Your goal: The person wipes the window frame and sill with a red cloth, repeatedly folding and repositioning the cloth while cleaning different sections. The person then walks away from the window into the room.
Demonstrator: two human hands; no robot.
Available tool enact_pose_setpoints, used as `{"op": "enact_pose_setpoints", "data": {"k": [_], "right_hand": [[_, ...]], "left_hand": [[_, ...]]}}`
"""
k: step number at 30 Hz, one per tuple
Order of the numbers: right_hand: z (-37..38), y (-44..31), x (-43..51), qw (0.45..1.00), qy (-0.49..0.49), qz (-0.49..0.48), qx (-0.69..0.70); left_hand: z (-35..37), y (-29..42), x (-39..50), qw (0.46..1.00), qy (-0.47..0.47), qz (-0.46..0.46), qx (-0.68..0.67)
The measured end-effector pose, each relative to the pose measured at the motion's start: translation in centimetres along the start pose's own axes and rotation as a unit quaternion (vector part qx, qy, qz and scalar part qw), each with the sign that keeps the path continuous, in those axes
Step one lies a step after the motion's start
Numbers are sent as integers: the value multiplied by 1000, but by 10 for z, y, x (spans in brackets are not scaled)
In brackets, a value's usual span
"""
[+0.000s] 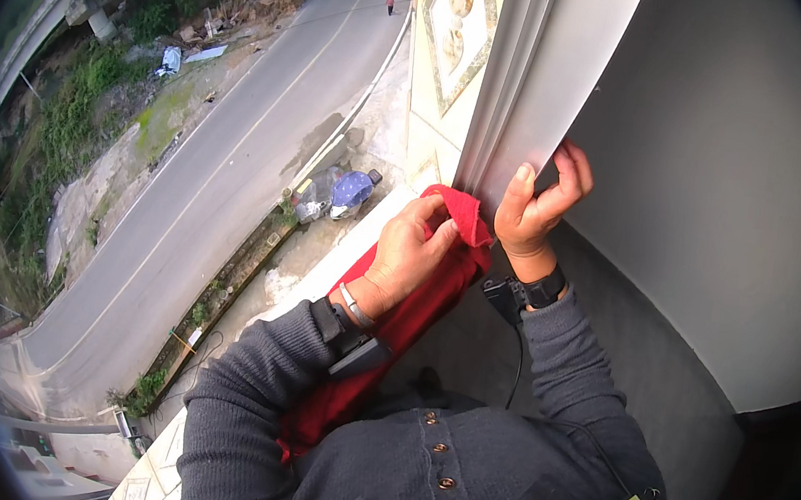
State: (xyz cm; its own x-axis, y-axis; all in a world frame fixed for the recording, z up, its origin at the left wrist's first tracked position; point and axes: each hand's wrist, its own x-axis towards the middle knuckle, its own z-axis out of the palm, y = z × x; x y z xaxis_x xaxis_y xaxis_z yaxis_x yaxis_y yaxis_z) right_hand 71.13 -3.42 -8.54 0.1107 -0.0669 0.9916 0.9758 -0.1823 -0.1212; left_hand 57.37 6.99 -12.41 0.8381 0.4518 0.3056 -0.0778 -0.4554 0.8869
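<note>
Red cloth lies along a white sill, its far end bunched beside the foot of a metal frame. My left hand pinches a fold of this cloth between thumb and fingers near the frame. To the right, my right hand rests against the edge of the smooth pale panel of the frame, thumb on its near face and fingers curled around the edge. No cloth shows in that hand. Both wrists wear black straps with devices, and the left one also has a silver bracelet.
Patterned wall tiles stand left of the frame. Beyond the sill is a drop to a curving road, a planted ledge and a blue-covered object. A distant person is on the road. A grey wall rises at right.
</note>
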Motion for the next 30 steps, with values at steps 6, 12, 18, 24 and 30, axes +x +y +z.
{"op": "enact_pose_setpoints", "data": {"k": [6,12,18,24,30], "right_hand": [[1,2,-2,1000,-3,-1,6],[1,4,-4,1000,-5,4,15],[2,4,-3,1000,-6,5,13],[4,5,-3,1000,-3,3,23],[3,6,-6,1000,-2,6,20]], "left_hand": [[12,3,-7,996,-66,11,55],[25,18,-9,991,12,130,35],[26,20,-7,996,-37,83,-7],[27,22,-6,993,-27,101,46],[24,25,-8,998,-62,-15,-21]]}}
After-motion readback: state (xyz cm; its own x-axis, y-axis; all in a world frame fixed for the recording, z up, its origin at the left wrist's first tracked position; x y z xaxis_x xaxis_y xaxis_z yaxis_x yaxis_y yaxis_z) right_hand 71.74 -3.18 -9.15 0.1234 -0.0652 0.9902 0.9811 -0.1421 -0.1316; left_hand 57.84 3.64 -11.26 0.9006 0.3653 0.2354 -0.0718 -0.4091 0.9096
